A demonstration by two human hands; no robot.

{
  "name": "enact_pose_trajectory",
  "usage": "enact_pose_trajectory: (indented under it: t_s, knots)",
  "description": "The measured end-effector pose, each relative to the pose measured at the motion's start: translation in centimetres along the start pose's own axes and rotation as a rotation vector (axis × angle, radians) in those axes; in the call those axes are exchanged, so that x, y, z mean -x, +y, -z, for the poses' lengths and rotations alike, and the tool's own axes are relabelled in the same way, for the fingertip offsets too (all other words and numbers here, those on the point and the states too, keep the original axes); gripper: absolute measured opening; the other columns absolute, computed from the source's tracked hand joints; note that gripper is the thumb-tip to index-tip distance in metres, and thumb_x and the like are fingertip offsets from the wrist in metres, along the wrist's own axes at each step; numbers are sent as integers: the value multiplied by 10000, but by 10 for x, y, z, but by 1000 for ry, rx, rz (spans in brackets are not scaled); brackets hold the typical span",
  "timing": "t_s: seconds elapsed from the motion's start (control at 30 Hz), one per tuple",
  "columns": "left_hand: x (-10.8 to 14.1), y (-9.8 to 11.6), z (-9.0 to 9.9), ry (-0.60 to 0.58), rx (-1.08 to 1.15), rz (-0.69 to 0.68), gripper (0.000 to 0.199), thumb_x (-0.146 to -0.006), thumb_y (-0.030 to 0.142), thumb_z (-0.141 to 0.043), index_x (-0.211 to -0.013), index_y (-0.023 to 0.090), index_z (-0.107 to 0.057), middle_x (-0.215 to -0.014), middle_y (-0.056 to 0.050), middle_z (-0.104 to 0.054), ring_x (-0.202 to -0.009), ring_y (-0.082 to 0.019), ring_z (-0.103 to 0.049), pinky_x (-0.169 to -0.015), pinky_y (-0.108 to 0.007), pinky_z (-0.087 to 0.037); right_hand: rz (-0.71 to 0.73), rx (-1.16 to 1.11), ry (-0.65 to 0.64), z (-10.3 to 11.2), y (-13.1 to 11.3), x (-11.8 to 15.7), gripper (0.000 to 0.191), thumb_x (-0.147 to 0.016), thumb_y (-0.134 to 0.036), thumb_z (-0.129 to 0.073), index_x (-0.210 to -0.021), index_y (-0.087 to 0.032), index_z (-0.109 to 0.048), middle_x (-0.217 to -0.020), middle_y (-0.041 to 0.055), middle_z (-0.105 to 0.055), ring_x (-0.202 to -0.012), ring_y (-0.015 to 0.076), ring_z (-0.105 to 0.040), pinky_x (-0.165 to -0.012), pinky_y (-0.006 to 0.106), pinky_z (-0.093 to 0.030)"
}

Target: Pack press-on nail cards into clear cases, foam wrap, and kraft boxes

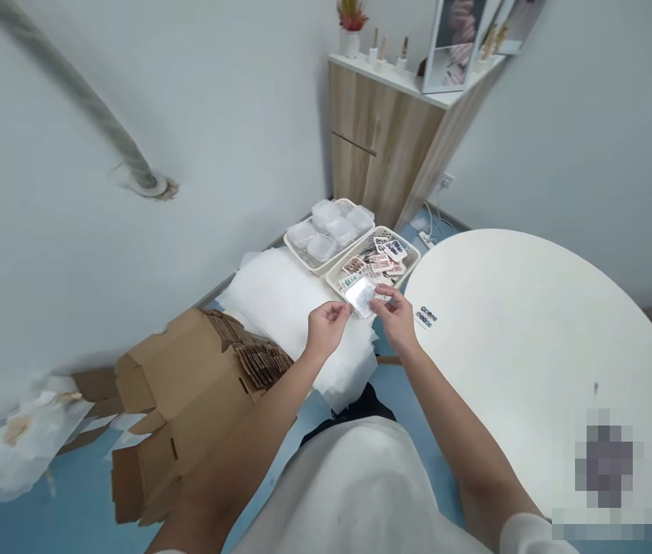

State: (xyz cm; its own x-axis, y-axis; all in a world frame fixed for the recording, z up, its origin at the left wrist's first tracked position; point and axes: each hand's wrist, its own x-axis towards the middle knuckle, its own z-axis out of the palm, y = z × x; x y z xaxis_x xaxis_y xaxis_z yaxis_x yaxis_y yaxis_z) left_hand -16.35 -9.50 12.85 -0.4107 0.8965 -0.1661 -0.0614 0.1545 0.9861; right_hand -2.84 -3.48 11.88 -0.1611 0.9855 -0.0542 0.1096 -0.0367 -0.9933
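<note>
Between my two hands is a small clear plastic case (359,294), tilted and catching the light. My right hand (399,317) grips its right side between thumb and fingers. Pinched fingers of my left hand (326,331) meet the case's left edge. Just beyond it, a cream basket (332,286) holds a pile of printed cards with small coloured pieces (380,263). Behind that, a second cream basket (318,269) contains several clear plastic boxes (322,246). Whatever is inside the held case is too small to make out.
White sheets (273,296) lie stacked beneath the baskets. Flattened cardboard boxes (187,385) lean at the left. A round white table (522,331) stands at right, with a small card of dark pieces (426,316) near its edge. A wooden cabinet (383,131) stands behind.
</note>
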Motion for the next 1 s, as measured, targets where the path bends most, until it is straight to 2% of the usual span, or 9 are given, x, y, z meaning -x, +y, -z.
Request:
enact_pose_trajectory:
  t_s: [0.07,0.17,0.33,0.5,0.6,0.73,0.83,0.9,1.0]
  knots:
    - [18,-5,-9,-64,-8,29,216,-684,359,-604,-727,147,-601,-731,-44,-650,-725,-155,-614,-740,-297,-479,-75,-30,11,22,0,23,332,-689,-362,-579,-989,-222,-562,-875,27,-617,-617,123,-549,-599,292,-464]
    - [38,-10,-25,-148,10,140,255,-697,380,-593,-809,152,-572,-792,-49,-634,-752,-155,-616,-710,-292,-477,-158,-70,29,55,0,55,356,-684,-334,-592,-1018,-218,-546,-630,-14,-584,-586,143,-547,-579,295,-456]
    - [57,-11,-62,-421,2,285,380,-699,404,-596,-996,173,-540,-938,-77,-610,-768,-148,-607,-649,-267,-478,-203,-125,81,104,8,99,359,-680,-319,-597,-1022,-224,-538,-705,3,-609,-612,142,-552,-574,289,-455]
    - [74,-13,-110,-693,-89,343,368,-669,391,-632,-956,167,-577,-871,-63,-610,-686,-127,-588,-590,-242,-459,-234,-103,161,153,23,136,366,-679,-316,-602,-1026,-214,-542,-762,16,-607,-606,125,-531,-567,271,-448]
    - [84,-22,-139,-804,-156,344,362,-665,394,-636,-947,173,-587,-834,-53,-605,-685,-131,-590,-588,-240,-449,-252,-70,205,182,31,156,403,-689,-321,-592,-1070,-217,-515,-737,10,-596,-612,129,-533,-579,276,-455]
    - [98,-39,-175,-847,-253,313,362,-626,393,-665,-900,166,-599,-798,-44,-601,-638,-119,-564,-575,-241,-438,-280,-95,273,216,43,176,422,-675,-321,-602,-1074,-234,-496,-927,43,-581,-640,120,-553,-596,281,-475]
    - [109,-47,-196,-848,-283,342,342,-610,389,-675,-853,161,-599,-797,-46,-595,-624,-114,-555,-587,-246,-439,-301,-144,323,234,54,182,414,-655,-323,-621,-1043,-238,-504,-1053,64,-540,-697,124,-574,-646,297,-490]
    - [114,-49,-207,-820,-265,394,343,-618,397,-668,-859,165,-593,-807,-48,-591,-641,-119,-565,-604,-252,-442,-315,-216,312,245,59,184,436,-645,-327,-633,-1052,-237,-505,-1043,67,-557,-757,146,-588,-710,324,-490]
    - [117,-48,-217,-784,-208,504,358,-620,397,-675,-884,176,-577,-809,-41,-592,-679,-119,-579,-640,-252,-446,-336,-412,217,259,63,185,436,-679,-359,-595,-1089,-237,-516,-1060,78,-580,-826,186,-601,-784,387,-473]
